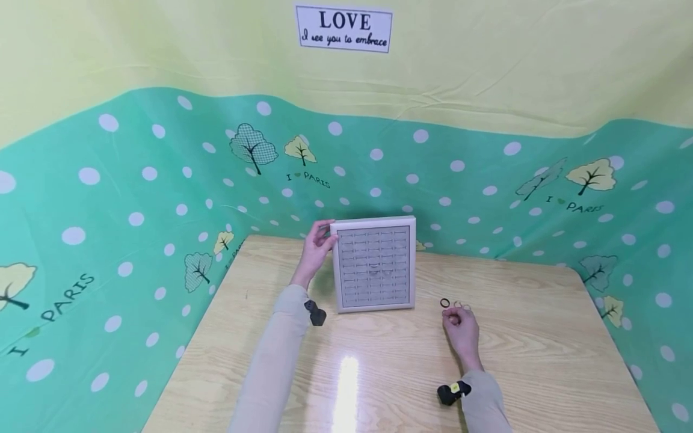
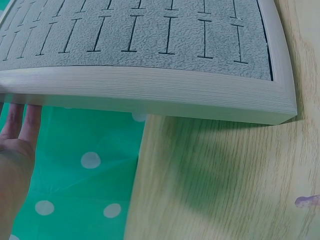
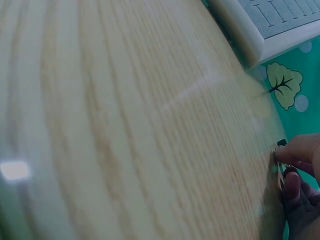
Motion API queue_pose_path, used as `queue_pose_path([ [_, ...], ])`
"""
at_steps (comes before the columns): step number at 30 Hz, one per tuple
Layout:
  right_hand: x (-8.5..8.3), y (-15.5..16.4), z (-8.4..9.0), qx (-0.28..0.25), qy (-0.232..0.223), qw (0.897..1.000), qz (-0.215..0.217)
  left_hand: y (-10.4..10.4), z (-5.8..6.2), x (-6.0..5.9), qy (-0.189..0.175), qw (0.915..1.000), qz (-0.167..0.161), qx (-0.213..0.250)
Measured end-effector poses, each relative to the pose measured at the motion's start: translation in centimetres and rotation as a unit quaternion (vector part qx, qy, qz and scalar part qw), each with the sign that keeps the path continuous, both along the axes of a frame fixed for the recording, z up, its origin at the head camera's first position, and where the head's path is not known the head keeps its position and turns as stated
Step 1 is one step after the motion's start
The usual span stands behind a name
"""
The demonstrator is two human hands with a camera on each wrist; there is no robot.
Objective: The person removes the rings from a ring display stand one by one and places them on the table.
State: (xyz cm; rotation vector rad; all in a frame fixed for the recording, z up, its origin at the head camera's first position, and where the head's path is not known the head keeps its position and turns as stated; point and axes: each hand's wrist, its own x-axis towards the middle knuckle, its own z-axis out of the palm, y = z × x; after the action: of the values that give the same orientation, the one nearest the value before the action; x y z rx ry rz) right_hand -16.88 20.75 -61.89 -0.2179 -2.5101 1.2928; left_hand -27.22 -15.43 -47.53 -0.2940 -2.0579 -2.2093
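a grey slotted ring tray (image 1: 375, 264) with a pale frame stands tilted up near the far edge of the wooden table (image 1: 541, 355), about midway along it. the left hand (image 1: 318, 243) grips the tray's upper left corner. the right hand (image 1: 461, 328) rests on the table toward the right of the tray, fingers curled, just beside a dark ring (image 1: 445, 303) and pale rings (image 1: 461, 306) lying there. both wrists wear small black devices.
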Motion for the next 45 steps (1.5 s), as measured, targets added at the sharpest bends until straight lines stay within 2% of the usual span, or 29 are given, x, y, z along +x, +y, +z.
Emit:
queue_pose_path([
  [2, 0.0, 0.0, 0.0, 0.004, 0.0, 1.0, 0.001, 0.1, 0.2, 0.1, 0.001, 1.0, 0.0, -0.003],
  [9, 0.1, 0.1, -0.1, 0.002, -0.006, 1.0, 0.003, -0.1, -1.9, -1.1, 0.0, 0.9999, 0.007, 0.014],
  [12, 0.2, 0.0, 0.0, 0.005, -0.001, 1.0, 0.004, -0.1, -2.2, -1.3, 0.009, 0.9999, 0.012, 0.009],
  [20, 0.2, 0.1, -0.1, -0.002, -0.004, 1.0, 0.01, 0.0, -2.2, -1.3, 0.009, 0.9998, 0.018, 0.008],
  [28, 0.7, 0.2, 0.2, -0.05, 0.01, 0.998, 0.033, 0.0, -2.2, -1.2, 0.015, 0.9998, 0.015, 0.007],
  [31, 0.8, 0.0, 0.8, -0.062, 0.019, 0.997, 0.034, 0.0, -2.2, -1.2, 0.019, 0.9997, 0.013, 0.009],
  [37, 0.6, -1.2, 2.4, -0.083, -0.018, 0.996, 0.019, -0.1, -2.4, -1.3, 0.02, 0.9997, 0.016, 0.005],
  [45, 0.2, -3.3, 4.0, -0.113, -0.032, 0.992, 0.048, -0.1, -2.3, -1.2, 0.026, 0.9996, 0.009, 0.01],
])
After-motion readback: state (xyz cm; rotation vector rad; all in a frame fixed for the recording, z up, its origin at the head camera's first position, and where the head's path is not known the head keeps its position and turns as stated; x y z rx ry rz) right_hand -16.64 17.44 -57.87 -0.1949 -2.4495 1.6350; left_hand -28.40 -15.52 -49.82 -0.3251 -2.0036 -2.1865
